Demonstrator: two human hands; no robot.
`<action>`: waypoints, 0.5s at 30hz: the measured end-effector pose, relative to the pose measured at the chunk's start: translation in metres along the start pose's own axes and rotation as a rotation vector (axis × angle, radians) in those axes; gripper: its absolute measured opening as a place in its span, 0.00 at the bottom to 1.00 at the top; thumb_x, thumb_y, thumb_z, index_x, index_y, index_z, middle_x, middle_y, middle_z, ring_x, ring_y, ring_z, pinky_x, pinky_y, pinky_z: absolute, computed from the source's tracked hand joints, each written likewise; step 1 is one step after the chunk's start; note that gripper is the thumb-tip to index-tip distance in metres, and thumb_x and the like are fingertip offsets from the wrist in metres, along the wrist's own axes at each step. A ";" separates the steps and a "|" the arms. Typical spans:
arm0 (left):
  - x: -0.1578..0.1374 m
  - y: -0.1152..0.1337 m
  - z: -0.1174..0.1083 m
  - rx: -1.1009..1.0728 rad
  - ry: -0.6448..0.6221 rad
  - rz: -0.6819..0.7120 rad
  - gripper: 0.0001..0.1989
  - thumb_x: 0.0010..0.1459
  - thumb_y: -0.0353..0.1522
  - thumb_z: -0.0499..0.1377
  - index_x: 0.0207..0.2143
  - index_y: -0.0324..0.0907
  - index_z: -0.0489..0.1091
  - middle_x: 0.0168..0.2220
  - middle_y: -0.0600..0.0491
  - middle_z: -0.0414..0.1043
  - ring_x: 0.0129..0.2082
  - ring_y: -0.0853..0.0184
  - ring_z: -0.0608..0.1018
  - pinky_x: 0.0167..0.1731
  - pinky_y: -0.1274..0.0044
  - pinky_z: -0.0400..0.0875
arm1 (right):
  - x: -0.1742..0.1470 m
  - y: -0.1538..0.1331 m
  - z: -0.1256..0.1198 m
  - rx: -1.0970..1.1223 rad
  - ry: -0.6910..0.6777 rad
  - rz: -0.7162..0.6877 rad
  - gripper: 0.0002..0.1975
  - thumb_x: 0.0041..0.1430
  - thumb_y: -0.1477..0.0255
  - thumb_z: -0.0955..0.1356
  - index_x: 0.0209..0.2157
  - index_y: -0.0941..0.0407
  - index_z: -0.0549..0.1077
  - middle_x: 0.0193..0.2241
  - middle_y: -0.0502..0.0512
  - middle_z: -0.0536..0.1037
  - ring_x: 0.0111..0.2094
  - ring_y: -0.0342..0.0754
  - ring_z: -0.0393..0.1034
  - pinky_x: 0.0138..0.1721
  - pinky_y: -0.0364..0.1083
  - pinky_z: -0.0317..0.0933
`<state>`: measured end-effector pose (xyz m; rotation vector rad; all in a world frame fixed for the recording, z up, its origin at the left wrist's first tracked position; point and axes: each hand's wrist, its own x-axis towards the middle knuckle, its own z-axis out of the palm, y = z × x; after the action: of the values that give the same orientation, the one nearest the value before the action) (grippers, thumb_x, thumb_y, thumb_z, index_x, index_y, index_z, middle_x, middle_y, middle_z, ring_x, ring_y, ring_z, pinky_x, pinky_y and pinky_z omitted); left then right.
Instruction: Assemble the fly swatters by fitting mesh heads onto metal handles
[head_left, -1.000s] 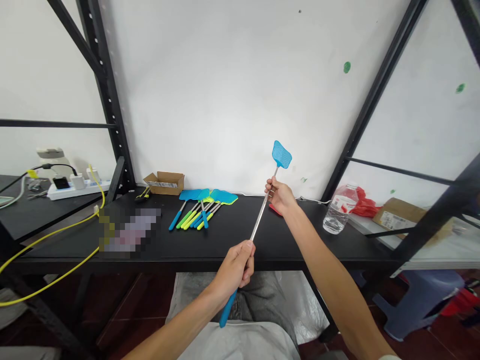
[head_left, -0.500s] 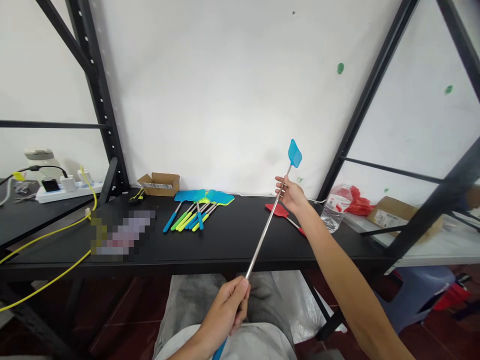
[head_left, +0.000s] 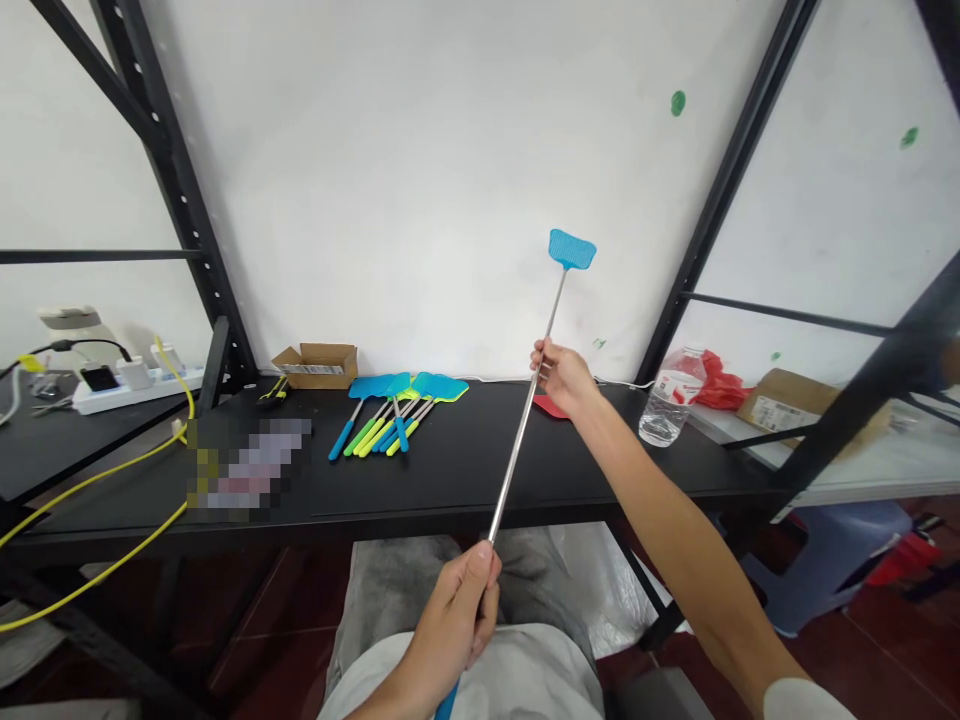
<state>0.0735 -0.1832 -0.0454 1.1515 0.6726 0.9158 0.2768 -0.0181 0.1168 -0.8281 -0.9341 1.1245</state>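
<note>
Both hands hold a blue fly swatter (head_left: pixel 572 250) with a long metal rod, slanting up and away over the table's front edge. My left hand (head_left: pixel 459 610) is closed round its blue handle, of which only the lower end shows. Higher up, my right hand (head_left: pixel 564 375) grips the rod below the broad, slotted head. Behind my right hand and forearm a red fly swatter (head_left: pixel 553 405) lies on the black table, mostly covered. To the left, several blue, green and yellow fly swatters (head_left: pixel 386 425) rest in an overlapping fan with their handles towards me.
An open cardboard box (head_left: pixel 322 368) stands at the back left, near a yellow-black tool (head_left: pixel 271 393). A large water bottle (head_left: pixel 670 398) is at the right, by a red bag (head_left: pixel 721 383). Yellow cable (head_left: pixel 97 580) hangs at left near a power strip (head_left: pixel 135 388). Black posts (head_left: pixel 184 200) flank the table.
The swatter's head has risen, moved slightly left and turned its broad face towards me. My right hand has shifted a little left along with the rod, and my view has tilted slightly.
</note>
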 end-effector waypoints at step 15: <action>-0.016 -0.065 0.013 0.064 -0.149 -0.170 0.27 0.52 0.58 0.57 0.26 0.42 0.61 0.16 0.60 0.60 0.18 0.75 0.60 0.21 0.80 0.54 | 0.006 -0.028 0.017 0.181 -0.073 -0.017 0.08 0.64 0.65 0.65 0.34 0.55 0.69 0.19 0.43 0.62 0.17 0.37 0.56 0.19 0.38 0.54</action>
<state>0.0930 -0.2124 -0.1036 1.1869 0.6707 0.6627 0.2722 -0.0175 0.1503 -0.6346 -0.8832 1.2120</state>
